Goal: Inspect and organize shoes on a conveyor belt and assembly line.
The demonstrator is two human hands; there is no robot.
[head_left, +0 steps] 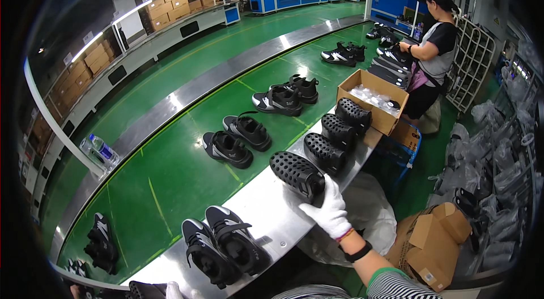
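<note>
My right hand [330, 213], in a white glove, has its fingers closed round the heel end of a black perforated shoe form [296, 173] on the metal ledge. More such forms [324, 152] stand in a row just beyond it. To the left, a pair of black-and-silver sneakers [233, 238] sits on the ledge. At the lower edge only a bit of my left hand [173, 291] shows, white-gloved, beside a dark shoe-like thing [146, 289]; its fingers are mostly cut off.
Pairs of sneakers [283, 98] stand on the green conveyor belt [170, 174]. An open carton [391, 120] with clear plastic items sits past the forms. A co-worker [439, 50] stands farther along. Brown cartons [430, 242] and a rack of bagged items [498, 186] lie to the right.
</note>
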